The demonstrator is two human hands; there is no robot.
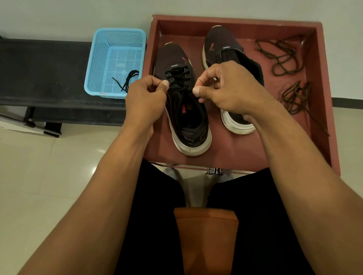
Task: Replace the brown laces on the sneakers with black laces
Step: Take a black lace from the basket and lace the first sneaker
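We pinch the black lace with our left hand at the top eyelets of the near shoe, which is already laced in black. Our right hand is curled at the other side of the tongue; we cannot tell if it holds the lace. The far shoe stands unlaced beside it in the red tray. Two brown laces lie loose at the tray's right. A spare lace lies in the blue basket on the bench

Dim warm light, wide-angle edge distortion.
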